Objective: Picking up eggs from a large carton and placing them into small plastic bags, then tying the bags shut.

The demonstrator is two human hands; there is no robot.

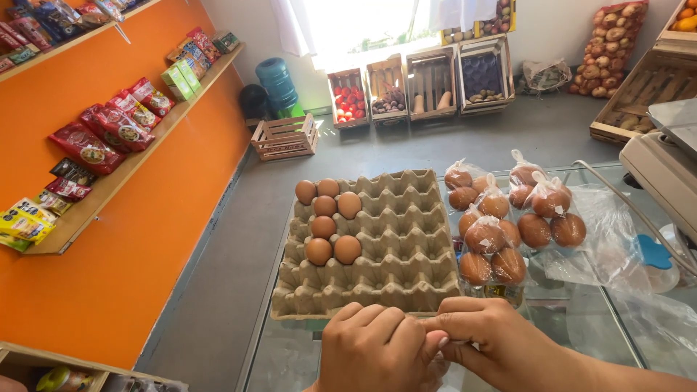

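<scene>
Both my hands, left [374, 348] and right [494, 341], met in closed grips, pinching something hidden, just before the egg tray [392, 254] on the glass surface [581, 327].

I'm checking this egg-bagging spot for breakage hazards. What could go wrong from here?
1. The grey cardboard egg tray sits at the near edge of the glass counter, right in front of the left hand and right hand; a nudge might tip its seven loose brown eggs.
2. The clear plastic bags of brown eggs are heaped against one another and could roll or crack.
</scene>
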